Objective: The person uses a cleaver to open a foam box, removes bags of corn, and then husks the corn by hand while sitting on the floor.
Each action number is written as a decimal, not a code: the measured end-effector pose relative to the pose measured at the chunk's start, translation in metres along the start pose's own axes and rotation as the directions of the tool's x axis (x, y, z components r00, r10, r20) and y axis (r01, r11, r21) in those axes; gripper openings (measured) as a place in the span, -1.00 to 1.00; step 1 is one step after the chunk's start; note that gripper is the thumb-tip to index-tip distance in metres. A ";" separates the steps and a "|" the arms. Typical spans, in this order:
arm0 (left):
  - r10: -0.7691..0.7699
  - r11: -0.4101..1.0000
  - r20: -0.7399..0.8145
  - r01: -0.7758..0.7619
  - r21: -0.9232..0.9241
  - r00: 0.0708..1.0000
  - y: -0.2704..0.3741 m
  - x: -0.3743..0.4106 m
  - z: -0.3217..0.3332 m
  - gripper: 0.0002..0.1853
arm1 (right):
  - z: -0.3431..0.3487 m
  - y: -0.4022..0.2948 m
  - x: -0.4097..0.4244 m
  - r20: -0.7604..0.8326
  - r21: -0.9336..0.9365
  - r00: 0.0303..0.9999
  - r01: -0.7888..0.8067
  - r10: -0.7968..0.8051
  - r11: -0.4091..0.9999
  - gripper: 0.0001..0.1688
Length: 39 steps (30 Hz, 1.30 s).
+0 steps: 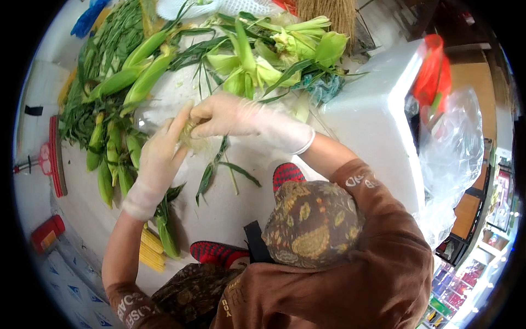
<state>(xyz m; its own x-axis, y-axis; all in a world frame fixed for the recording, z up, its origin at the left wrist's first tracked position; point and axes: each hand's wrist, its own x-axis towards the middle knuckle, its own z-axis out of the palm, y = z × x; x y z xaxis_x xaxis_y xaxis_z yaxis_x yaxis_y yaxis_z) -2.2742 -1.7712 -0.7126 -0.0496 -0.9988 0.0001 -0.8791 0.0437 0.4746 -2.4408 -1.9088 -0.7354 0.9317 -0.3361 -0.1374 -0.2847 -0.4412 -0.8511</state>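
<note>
My left hand (160, 152) and my right hand (226, 115), both in thin whitish gloves, meet above the pale floor. A tuft of pale corn silk (195, 142) lies between them. The curled fingers of my right hand pinch at the silk. My left thumb and forefinger are spread around the tuft; whether they grip it is not plain. Left of my left hand lie several unhusked ears of corn (111, 144), with larger green ears (148, 78) beyond. Peeled husks (246, 70) are heaped past my right hand. Bare yellow cobs (151, 249) rest below my left wrist.
A white foam box (365, 107) stands on the right, with a clear plastic bag (452, 152) and a red bag (433, 74) beside it. A straw broom (326, 24) is at the back. Loose leaves (211, 177) lie near my red-and-dark shoes (220, 253).
</note>
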 end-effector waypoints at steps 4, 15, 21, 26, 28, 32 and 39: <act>0.157 0.978 -0.137 -0.173 -0.117 0.978 0.008 0.045 0.028 -0.62 | -0.094 0.066 -0.013 -0.493 -0.307 0.710 -0.683 0.503 0.663 -0.44; 0.194 0.848 -0.239 -0.285 -0.447 0.951 0.072 0.167 0.122 -0.58 | -0.138 0.125 -0.089 -0.777 0.521 0.474 0.114 0.415 0.846 -0.79; -0.117 0.472 -0.122 -0.053 -0.880 0.986 0.103 0.183 0.100 -0.61 | -0.137 0.085 -0.093 -0.677 0.428 0.706 0.144 0.210 0.892 -0.81; -0.202 0.383 0.211 0.276 -0.882 0.956 0.086 0.182 0.119 -0.74 | -0.194 0.179 0.007 -0.778 0.406 0.475 -0.119 0.411 0.906 -0.57; -0.222 0.395 0.231 0.304 -0.867 0.947 0.092 0.171 0.126 -0.79 | -0.223 0.253 0.033 -0.825 0.234 0.287 -0.610 0.486 0.757 -0.53; -0.217 0.314 0.168 0.231 -0.921 0.962 0.089 0.146 0.135 -0.81 | -0.220 0.312 0.055 -0.775 -0.085 0.199 -0.973 0.600 0.213 -0.44; -0.291 0.445 -0.121 0.022 -0.895 0.949 0.088 0.119 0.101 -0.75 | -0.172 0.183 -0.008 -0.838 0.544 0.064 0.198 0.543 0.816 -0.64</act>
<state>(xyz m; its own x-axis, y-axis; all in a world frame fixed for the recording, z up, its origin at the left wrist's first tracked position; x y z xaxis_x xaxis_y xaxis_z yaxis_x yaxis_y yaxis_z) -2.4054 -1.8834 -0.7600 0.2666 -0.9633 -0.0314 0.0323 -0.0237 0.9992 -2.5387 -2.1296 -0.8027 -0.2837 -0.9578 -0.0462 0.0752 0.0258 -0.9968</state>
